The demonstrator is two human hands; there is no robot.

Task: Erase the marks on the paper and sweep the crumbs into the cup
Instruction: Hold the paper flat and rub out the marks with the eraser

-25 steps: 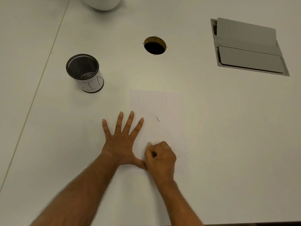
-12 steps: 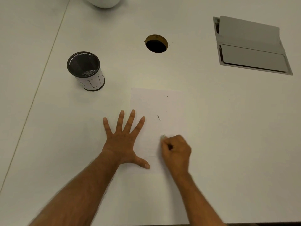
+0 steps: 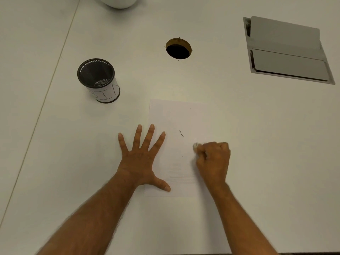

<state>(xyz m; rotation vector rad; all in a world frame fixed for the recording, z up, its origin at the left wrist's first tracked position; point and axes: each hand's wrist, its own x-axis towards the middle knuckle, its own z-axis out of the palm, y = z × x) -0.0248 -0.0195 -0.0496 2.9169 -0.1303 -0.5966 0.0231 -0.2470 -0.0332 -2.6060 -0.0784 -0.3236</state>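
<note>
Left hand [image 3: 141,159]: flat, palm down, 5 digits spread wide; fingers and thumb lie on the left edge of the paper, the palm on the worktop beside it.
Right hand [image 3: 214,161]: fist-like grip, fingers curled and pinching a small pale eraser [image 3: 196,145] whose tip shows at the left of the knuckles; tip meets the sheet right of centre.
Paper [image 3: 176,116]: white sheet, centre of the frame, lying flat on the worktop [image 3: 266,144].
Marks: 1 short dark curved stroke [image 3: 181,133] mid-sheet, 1 small fleck [image 3: 182,156] below it, 1 tiny fleck [image 3: 190,108] near the top edge; faint grey lines low on the sheet.
Cup [image 3: 99,80]: black mesh cylinder with a white label, upright, upper left of the frame, well apart from the sheet.
Cable hole [image 3: 178,49]: round opening, top centre.
Hatch [image 3: 287,52]: grey metal flap set into the worktop, upper right.
White object [image 3: 117,1]: rounded base at the top edge, cut off by the frame.
</note>
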